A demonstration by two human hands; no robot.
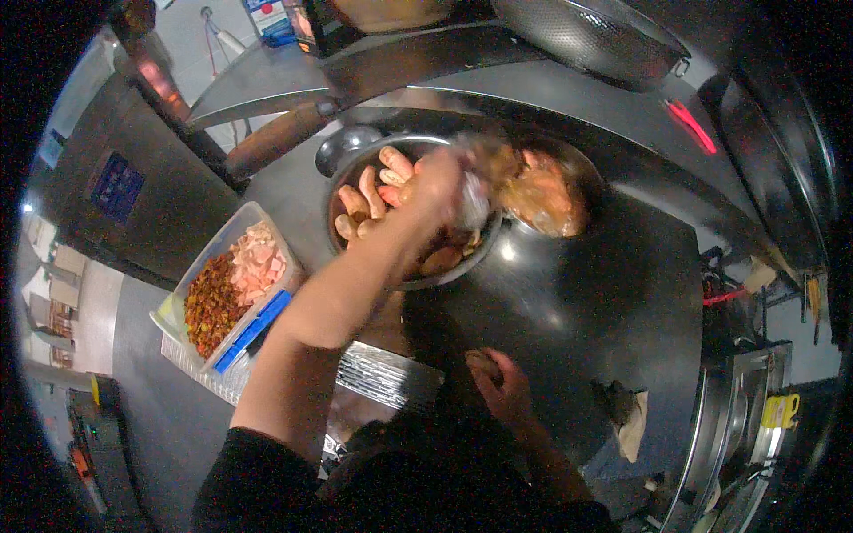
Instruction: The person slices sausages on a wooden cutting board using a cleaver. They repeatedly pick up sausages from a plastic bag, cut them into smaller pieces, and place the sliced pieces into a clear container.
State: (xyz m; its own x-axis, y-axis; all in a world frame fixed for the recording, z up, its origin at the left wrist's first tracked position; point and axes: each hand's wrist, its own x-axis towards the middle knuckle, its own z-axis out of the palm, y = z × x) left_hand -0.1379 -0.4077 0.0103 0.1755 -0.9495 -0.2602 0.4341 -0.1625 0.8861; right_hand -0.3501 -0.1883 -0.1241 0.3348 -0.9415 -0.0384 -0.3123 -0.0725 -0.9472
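Note:
A large metal bowl (406,283) on the steel work table holds pinkish, finger-shaped food pieces (368,190). Over its right side is my left hand (453,173), badly blurred; something pale and shiny shows beside its fingers, but whether the hand grips it is unclear. Just right of the bowl lies a heap of brownish-orange, glossy food (543,196), possibly in a second vessel. My right hand (503,383) is low, near my body, with its fingers curled around a small brownish piece (483,366) that I cannot identify.
To the left, a clear plastic container (180,293) with blue clips holds chopped pink pieces and a reddish-brown crumbly mix. A small metal bowl (343,146) sits behind the large one. Aluminium foil (386,376) lies near my body. A large perforated metal colander (593,40) stands at the back.

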